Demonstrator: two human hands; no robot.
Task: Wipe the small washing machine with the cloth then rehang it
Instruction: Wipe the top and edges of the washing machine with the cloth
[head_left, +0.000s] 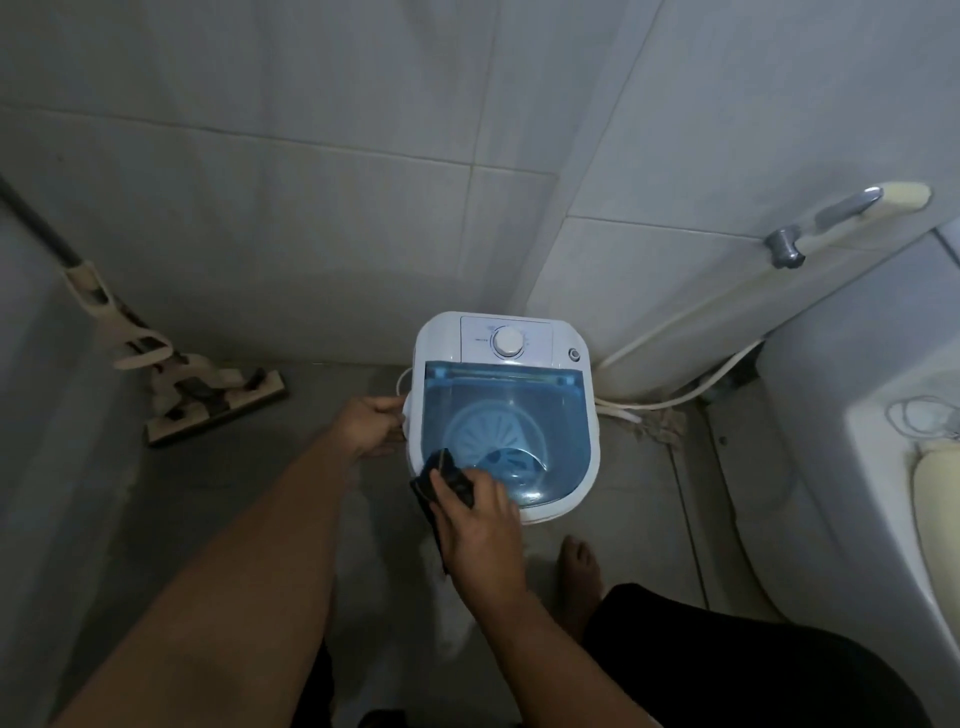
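The small white washing machine (519, 332) stands on the floor in the corner, with a clear blue lid (561, 431) and a white dial at its back. My right hand (483, 525) presses a dark cloth (441, 483) onto the lid's near left corner; part of the cloth hangs down the machine's front. My left hand (371, 423) rests against the machine's left side, fingers on a small white handle there.
A flat mop (208, 395) leans against the left wall. A white hose (675, 395) and a metal tap (789, 244) are at the right wall. A white toilet (883, 467) stands at the right. My bare foot (579, 566) is just before the machine.
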